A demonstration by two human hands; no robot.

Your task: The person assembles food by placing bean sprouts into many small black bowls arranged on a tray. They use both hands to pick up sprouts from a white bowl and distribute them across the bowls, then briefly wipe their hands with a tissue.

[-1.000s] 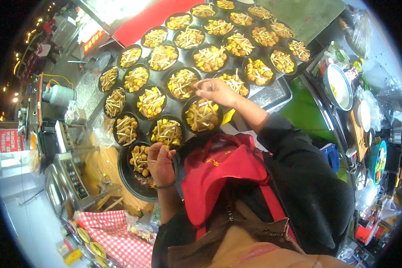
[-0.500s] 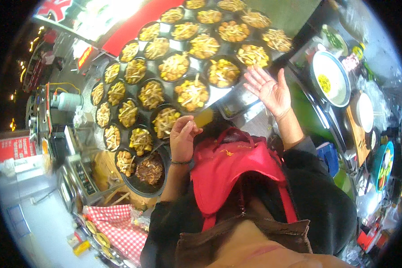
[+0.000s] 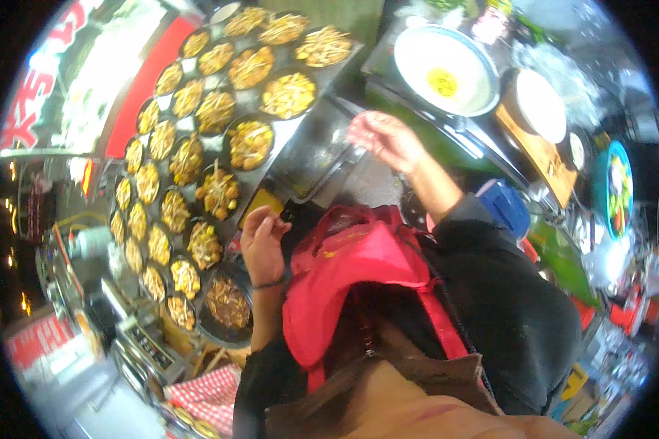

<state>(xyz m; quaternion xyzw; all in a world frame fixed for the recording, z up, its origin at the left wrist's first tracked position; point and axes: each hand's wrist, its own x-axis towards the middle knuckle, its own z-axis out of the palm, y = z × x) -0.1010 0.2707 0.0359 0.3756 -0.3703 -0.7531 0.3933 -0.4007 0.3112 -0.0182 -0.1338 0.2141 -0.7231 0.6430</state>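
Observation:
My left hand (image 3: 265,245) is raised just right of the griddle, its fingers curled together with nothing visible in them. My right hand (image 3: 386,139) hangs over the right edge of a metal tray (image 3: 304,157); its fingers are bent and smeared by motion, so a hold cannot be made out. To the left lies a dark griddle with round hollows. Several hold yellow, egg-like food topped with pale strips, such as the egg portion (image 3: 250,144) and the egg portion (image 3: 205,244). A pan of brown shredded food (image 3: 228,301) sits near my left wrist.
A big white bowl (image 3: 479,91) with yellow liquid stands at the upper right. Beside it are a wooden board (image 3: 531,157), a white round container (image 3: 540,106) and a teal basin (image 3: 611,157) of vegetables. A red-checked cloth (image 3: 206,391) lies at lower left.
My view has turned right, so the griddle sits further left and the bowl closer. My right hand, spread flat before over the griddle's edge, is now bent over the tray. The left stays curled.

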